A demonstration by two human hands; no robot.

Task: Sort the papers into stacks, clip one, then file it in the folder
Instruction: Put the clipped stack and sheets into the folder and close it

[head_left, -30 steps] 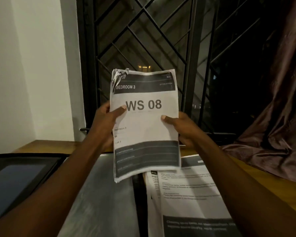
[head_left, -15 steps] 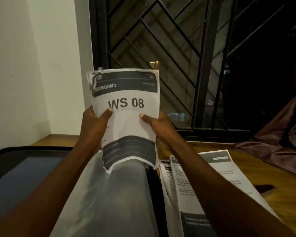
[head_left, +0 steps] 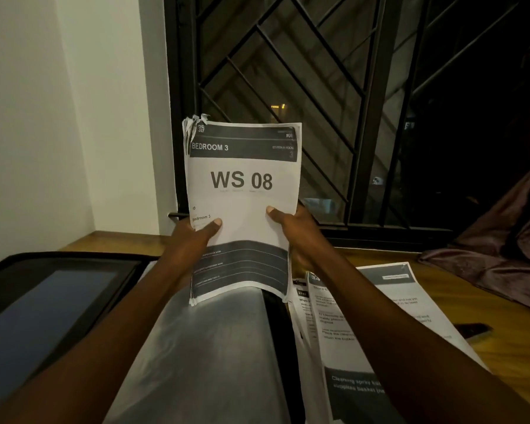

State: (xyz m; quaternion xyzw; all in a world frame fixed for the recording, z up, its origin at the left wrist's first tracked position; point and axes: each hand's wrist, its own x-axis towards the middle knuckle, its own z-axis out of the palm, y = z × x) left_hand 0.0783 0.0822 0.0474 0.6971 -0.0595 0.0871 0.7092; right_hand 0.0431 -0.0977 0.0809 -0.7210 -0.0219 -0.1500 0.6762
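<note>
I hold a paper stack [head_left: 242,191] upright in front of me; its top sheet reads "BEDROOM 3" and "WS 08", and its top left corner is frayed. My left hand [head_left: 193,240] grips the stack's left edge with the thumb on the front. At the right edge my right hand [head_left: 297,234] grips it the same way. The stack's bottom edge rests on an open grey folder [head_left: 202,356] lying on the wooden table [head_left: 517,356]. A second pile of printed papers [head_left: 358,325] lies flat to the right of the folder, partly under my right forearm.
A black tray-like case with a blue inside [head_left: 40,304] sits at the left. A barred window [head_left: 288,87] stands right behind the table, a white wall [head_left: 58,117] to the left. A dark curtain [head_left: 508,255] drapes onto the table's far right. A small dark object [head_left: 471,328] lies right of the papers.
The stack came down until its bottom edge met the folder. Both hands slid lower on its sides. The view shifted slightly.
</note>
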